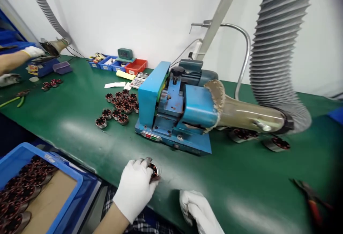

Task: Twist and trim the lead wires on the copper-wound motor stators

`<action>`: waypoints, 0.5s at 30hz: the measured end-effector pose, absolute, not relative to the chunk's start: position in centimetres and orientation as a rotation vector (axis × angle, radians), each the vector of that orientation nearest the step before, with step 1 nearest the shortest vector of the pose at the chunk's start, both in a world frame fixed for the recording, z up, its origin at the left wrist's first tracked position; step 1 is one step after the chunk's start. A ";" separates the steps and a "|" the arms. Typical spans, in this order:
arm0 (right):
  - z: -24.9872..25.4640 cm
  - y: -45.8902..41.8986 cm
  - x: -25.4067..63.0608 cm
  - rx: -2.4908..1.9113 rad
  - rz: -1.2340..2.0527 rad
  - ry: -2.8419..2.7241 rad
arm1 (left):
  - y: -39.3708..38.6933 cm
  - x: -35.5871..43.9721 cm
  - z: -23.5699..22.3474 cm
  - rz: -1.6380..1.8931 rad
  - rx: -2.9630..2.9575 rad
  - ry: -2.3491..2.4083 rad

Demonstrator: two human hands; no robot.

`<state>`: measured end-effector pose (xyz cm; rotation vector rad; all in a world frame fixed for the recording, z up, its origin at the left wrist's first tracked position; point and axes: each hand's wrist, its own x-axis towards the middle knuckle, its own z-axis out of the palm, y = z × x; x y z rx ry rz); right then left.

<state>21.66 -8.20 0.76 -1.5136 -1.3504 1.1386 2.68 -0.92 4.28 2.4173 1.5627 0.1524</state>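
My left hand (135, 187), in a white glove, is closed around a small motor stator (154, 171) with copper windings, at the near edge of the green table (80, 126). My right hand (197, 210), also gloved, is curled at the table edge just to the right; what it holds, if anything, is hidden. A blue bench machine (174, 108) stands right behind my hands. Several more stators (119, 107) are grouped to its left.
A blue bin (72, 187) of stators sits at lower left. A ribbed extraction hose (276, 55) with a nozzle lies right of the machine. Red-handled pliers (311, 200) lie far right. Another person's gloved hand (33, 51) works at far left. Small trays (118, 64) and a calculator (138, 81) stand at the back.
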 end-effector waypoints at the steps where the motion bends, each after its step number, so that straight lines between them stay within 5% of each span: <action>1: 1.0 -8.5 21.7 -1.504 1.150 -1.331 | -1.1 3.0 4.4 0.176 2.450 1.524; 15: 0.1 -5.0 16.2 -1.549 0.857 -1.552 | -0.6 4.6 5.4 0.588 1.809 1.268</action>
